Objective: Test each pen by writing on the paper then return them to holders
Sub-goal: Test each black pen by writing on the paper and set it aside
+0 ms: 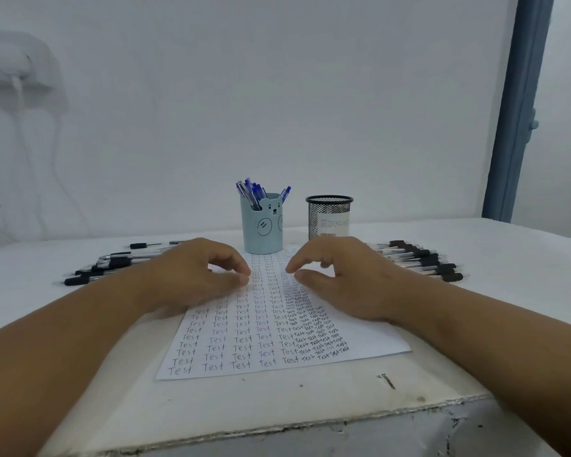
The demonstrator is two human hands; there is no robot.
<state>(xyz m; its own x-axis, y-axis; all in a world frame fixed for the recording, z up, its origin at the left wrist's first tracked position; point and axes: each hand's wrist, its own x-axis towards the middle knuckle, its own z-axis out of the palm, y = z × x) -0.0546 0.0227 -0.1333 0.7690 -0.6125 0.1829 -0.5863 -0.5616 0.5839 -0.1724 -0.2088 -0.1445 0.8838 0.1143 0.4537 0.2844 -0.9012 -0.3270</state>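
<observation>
Tabletop of worn white board [310,407], chipped along its near edge, stands against a plain white wall with a blue door frame [521,110] at right. At centre lies a white sheet of paper [261,328] filled with columns of the handwritten word "Test". Left hand [195,275] and right hand [340,275] rest on the sheet's far half, fingers loosely curled and holding nothing, thumbs near each other. Just beyond the hands stand a pale blue bear-faced holder [263,227] containing blue pens [254,192] and, beside it to the right, a black wire-mesh holder [329,217]. Black-capped clear pens lie in a row left of the left hand [112,262], and another row lies right of the right hand [419,257].
</observation>
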